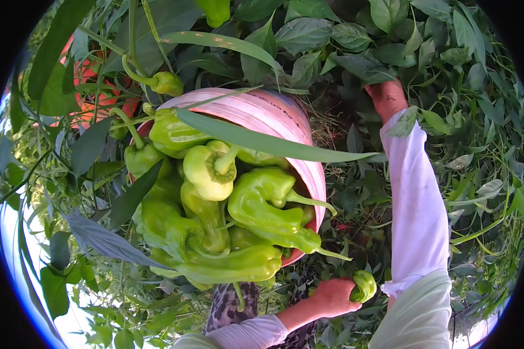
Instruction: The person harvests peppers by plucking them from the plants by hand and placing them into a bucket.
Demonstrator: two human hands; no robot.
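My left hand [333, 298] is closed around a crumpled-looking green pepper [364, 286], low in the picture and just right of a bucket. A faded pink bucket [247, 106] is heaped with large light-green peppers [262, 200], some of their stems poking over the rim. My right arm, in a white sleeve, stretches far forward into the plants. Only the wrist and back of my right hand [388, 100] show; its fingers are hidden beneath dark green leaves [367, 68], so what they touch cannot be seen.
Dense pepper plants surround the bucket. A long narrow leaf [268, 138] crosses over the bucket's mouth. One small pepper [167, 84] hangs from a stem beyond the rim. Behind foliage at far left is an orange-red container [90, 96]. My patterned trouser leg [234, 303] shows below the bucket.
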